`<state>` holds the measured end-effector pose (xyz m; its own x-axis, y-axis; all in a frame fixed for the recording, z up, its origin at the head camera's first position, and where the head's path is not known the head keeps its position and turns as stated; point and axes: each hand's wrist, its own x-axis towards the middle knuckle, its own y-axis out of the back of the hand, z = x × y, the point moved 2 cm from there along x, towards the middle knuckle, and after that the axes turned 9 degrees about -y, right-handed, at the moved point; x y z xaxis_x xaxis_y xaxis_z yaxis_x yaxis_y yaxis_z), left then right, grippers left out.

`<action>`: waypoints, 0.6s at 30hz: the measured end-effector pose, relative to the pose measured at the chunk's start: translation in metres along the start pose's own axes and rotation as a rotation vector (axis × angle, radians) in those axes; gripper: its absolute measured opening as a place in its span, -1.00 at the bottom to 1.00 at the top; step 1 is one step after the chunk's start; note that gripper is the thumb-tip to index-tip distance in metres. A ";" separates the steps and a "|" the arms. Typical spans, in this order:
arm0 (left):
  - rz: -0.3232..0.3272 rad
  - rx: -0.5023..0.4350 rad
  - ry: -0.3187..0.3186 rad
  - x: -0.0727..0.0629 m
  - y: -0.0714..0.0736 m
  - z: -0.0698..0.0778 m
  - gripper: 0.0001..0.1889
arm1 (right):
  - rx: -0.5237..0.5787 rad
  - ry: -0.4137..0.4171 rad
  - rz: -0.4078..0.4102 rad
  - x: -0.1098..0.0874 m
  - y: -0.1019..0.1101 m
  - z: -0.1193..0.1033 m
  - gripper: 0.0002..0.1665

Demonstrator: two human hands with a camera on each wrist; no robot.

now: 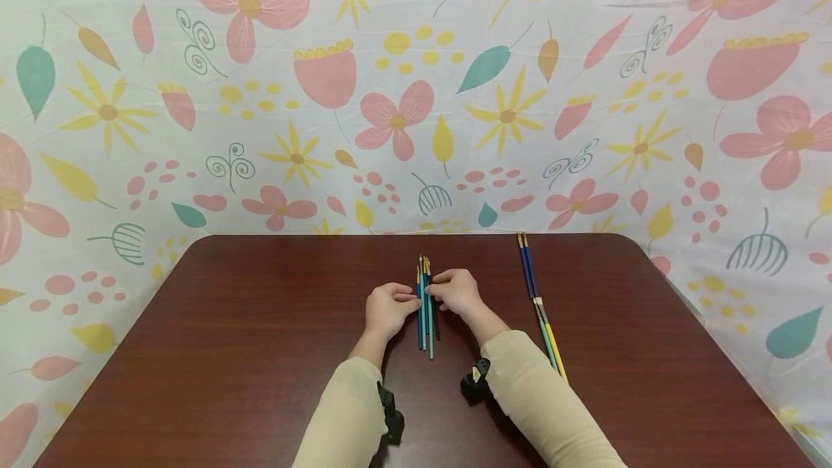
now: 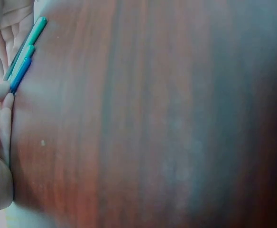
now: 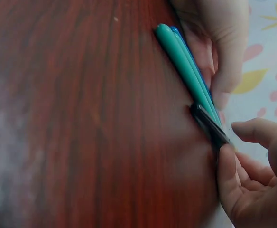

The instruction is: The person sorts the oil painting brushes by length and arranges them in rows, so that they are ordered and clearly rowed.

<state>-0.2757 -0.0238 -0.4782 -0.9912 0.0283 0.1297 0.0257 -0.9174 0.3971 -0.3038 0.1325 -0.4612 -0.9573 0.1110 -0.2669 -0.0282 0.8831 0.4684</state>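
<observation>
In the head view several slim paintbrushes (image 1: 425, 323) lie close together on the table, handle ends toward me, in blue, teal and black. My left hand (image 1: 388, 311) is at their left side, its fingertips touching the outer blue paintbrush (image 2: 21, 75). From the right side my right hand (image 1: 458, 290) touches the bundle, with a fingertip against the black paintbrush (image 3: 207, 122) and another finger held apart above it. The green-teal handles (image 3: 181, 59) lie side by side in the right wrist view. The bristle ends are hidden in both wrist views.
Right of the bundle, blue paintbrushes (image 1: 528, 266) lie lengthwise, their near ends meeting a green paintbrush (image 1: 548, 338) and a yellow one (image 1: 557, 352) partly covered by my right sleeve. The dark wooden table (image 1: 260, 323) ends at a floral-patterned cloth (image 1: 416, 186).
</observation>
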 end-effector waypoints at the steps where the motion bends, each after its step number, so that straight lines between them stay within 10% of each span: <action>1: -0.001 0.000 -0.004 0.000 0.000 0.001 -0.74 | -0.031 0.006 0.010 0.000 0.000 -0.001 -0.60; 18: 0.003 -0.011 -0.002 0.000 0.000 0.000 -0.75 | -0.064 -0.016 0.023 -0.008 0.002 -0.009 -0.69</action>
<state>-0.2758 -0.0240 -0.4779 -0.9908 0.0259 0.1327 0.0276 -0.9220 0.3863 -0.2989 0.1297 -0.4505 -0.9532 0.1390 -0.2683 -0.0246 0.8494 0.5272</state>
